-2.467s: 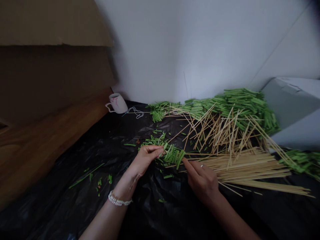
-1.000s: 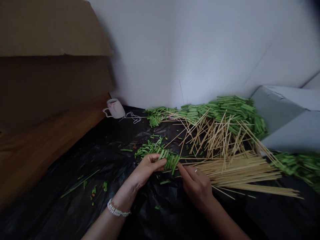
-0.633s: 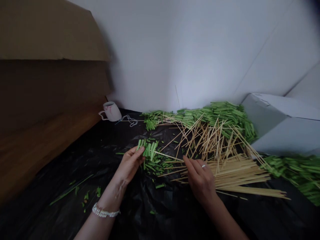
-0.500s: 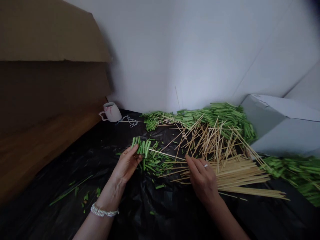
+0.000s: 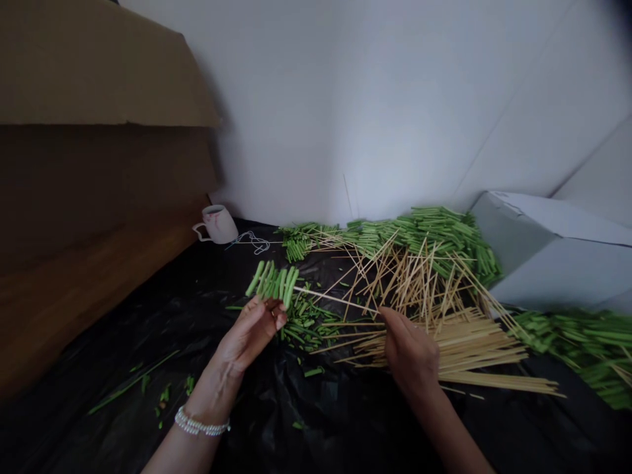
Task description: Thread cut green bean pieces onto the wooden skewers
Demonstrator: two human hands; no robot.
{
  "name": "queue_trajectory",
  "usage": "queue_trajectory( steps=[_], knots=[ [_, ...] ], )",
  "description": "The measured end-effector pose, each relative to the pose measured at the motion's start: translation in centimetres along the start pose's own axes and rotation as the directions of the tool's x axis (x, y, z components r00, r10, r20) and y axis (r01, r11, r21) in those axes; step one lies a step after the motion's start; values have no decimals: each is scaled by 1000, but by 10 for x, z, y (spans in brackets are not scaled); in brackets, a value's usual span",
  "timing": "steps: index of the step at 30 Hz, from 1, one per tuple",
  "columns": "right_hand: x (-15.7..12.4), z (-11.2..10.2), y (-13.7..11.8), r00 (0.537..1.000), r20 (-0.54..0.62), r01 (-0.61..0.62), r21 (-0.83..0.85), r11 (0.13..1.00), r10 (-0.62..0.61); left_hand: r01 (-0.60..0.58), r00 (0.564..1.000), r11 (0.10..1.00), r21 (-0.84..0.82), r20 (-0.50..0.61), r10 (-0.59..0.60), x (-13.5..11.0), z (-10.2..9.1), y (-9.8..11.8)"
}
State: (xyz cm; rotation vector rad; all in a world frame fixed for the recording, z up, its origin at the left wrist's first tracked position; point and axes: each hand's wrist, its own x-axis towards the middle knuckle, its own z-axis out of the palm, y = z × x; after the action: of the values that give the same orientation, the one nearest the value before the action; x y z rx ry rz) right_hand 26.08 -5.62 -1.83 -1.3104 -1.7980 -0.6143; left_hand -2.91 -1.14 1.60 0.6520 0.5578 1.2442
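Note:
A thin wooden skewer (image 5: pixel 336 299) slants across the middle, its left part run through a row of short cut green stalks (image 5: pixel 272 282). My right hand (image 5: pixel 412 349) pinches the skewer's bare end. Below the row, my left hand (image 5: pixel 251 332) has its fingers curled against the lower ends of the threaded stalks. Loose cut stalks (image 5: pixel 306 322) lie in a small heap behind and beside the left hand. Under and beyond my right hand is a pile of bare skewers (image 5: pixel 478 342), with more lying crisscross (image 5: pixel 415 276) behind it.
Larger heaps of threaded-looking green stalks (image 5: pixel 439 230) lie along the white wall, with another heap (image 5: pixel 582 349) at right. A white box (image 5: pixel 553 257), a mug (image 5: pixel 218 224), tangled string (image 5: pixel 254 242) and a cardboard box (image 5: pixel 99 72) stand around the black plastic sheet (image 5: pixel 148 316).
The threaded row has turned and lifted slightly, and my left fingers have slid down to its lower edge. My right hand has moved a little right along with the skewer's end.

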Motion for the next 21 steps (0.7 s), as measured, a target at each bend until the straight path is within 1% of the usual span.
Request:
queue_trajectory(
  steps=[2,3,4,5,7,9,10,11,13,18,21],
  knots=[
    [0,1,1,994,7,-111,66,992,110,40,994,996,81,97,-47,-2,-1,-2],
    [1,0,1,981,21,-195,116,974,194,60,989,991,120,130,-76,-3,-1,-2],
    [4,-1,1,955,49,-298,174,938,294,75,984,986,151,149,-98,-4,-1,-3],
    [7,-3,1,912,89,-410,238,881,400,86,981,982,171,157,-114,-4,0,-4],
    [14,-8,1,794,189,-602,373,706,577,100,979,977,188,155,-130,-4,0,-4],
    [22,-13,4,680,261,-703,495,510,685,104,981,977,188,143,-132,-4,1,-5],
    [24,-14,7,634,279,-724,542,427,721,105,982,977,185,137,-131,-3,1,-5],
    [26,-15,10,599,289,-729,581,361,746,106,982,978,180,133,-131,-3,1,-5],
    [27,-14,17,551,302,-722,640,264,778,109,983,980,168,126,-131,-3,1,-4],
    [22,-7,28,457,367,-702,709,75,810,116,984,982,152,115,-134,-2,3,-5],
    [23,-6,28,428,426,-689,725,-18,797,123,985,981,154,101,-139,-2,3,-5]
  ],
)
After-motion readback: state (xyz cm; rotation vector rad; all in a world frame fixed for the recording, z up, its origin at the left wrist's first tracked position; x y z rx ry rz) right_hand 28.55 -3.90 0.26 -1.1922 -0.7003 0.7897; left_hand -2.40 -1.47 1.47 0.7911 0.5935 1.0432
